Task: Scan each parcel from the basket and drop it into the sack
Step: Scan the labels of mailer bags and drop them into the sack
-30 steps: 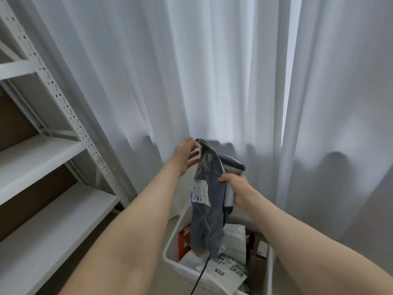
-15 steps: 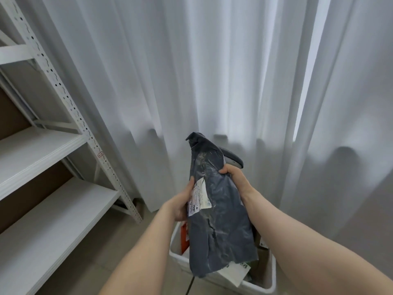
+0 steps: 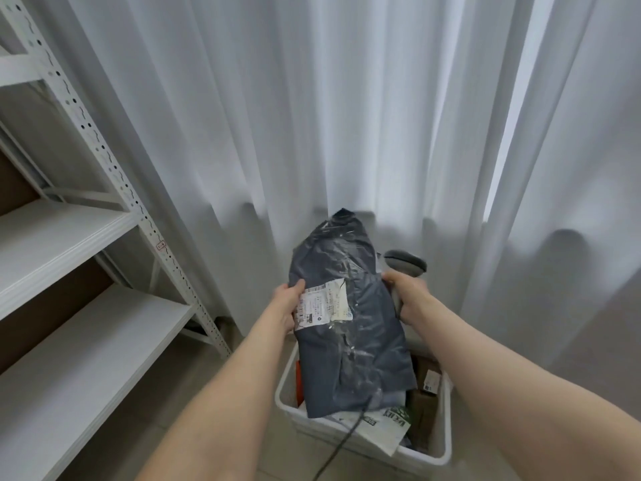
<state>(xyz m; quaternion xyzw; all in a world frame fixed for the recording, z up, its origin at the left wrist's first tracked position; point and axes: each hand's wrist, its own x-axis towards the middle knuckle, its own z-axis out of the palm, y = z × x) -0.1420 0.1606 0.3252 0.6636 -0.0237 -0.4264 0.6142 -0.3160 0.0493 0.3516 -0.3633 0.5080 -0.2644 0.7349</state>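
A dark grey poly mailer (image 3: 350,341), glossy and crumpled, is held upright over the white plastic basket (image 3: 312,425), its white shipping label (image 3: 324,303) facing the camera; a grey handheld scanner (image 3: 406,263) sits just behind its right edge; the basket holds a white-and-green mailer (image 3: 385,428) and cardboard boxes (image 3: 425,400).

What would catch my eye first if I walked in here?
The dark grey parcel held up in the middle, white label facing the camera, draws the eye first. The left hand grips its edge by the label; the right hand holds a grey scanner at its right edge. A filled white basket stands below, white curtains behind.
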